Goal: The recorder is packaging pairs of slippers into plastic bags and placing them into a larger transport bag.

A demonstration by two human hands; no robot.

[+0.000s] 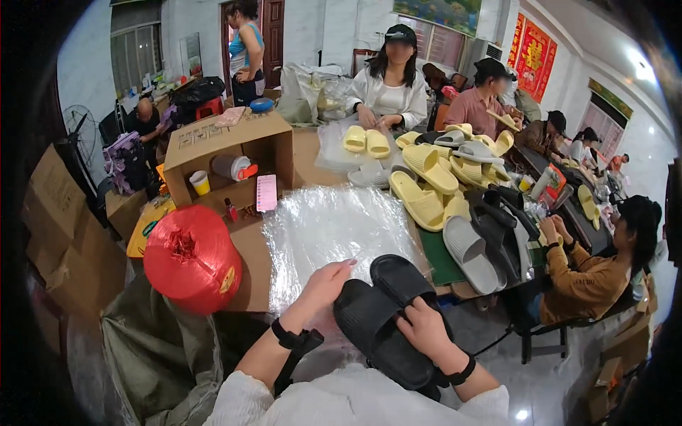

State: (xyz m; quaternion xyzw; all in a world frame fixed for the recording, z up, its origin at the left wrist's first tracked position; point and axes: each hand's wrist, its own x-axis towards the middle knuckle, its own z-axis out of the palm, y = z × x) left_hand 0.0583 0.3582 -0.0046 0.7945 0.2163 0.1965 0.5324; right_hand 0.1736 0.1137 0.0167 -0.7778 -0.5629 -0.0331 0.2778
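A pair of black slippers is held in front of my body, one overlapping the other, soles tilted. My right hand is closed on the right slipper, its fingers curled at the strap opening. Beside the left slipper's outer edge is my left hand, with fingers stretched forward over the near edge of the plastic bags; some of its fingers are hidden. A stack of clear plastic bags lies flat on the table just beyond both hands. Dark bands circle both wrists.
Yellow slippers and grey slippers are heaped at the right. On the left stand a big red twine roll and an open cardboard box with cups. A person sits opposite; another works at right.
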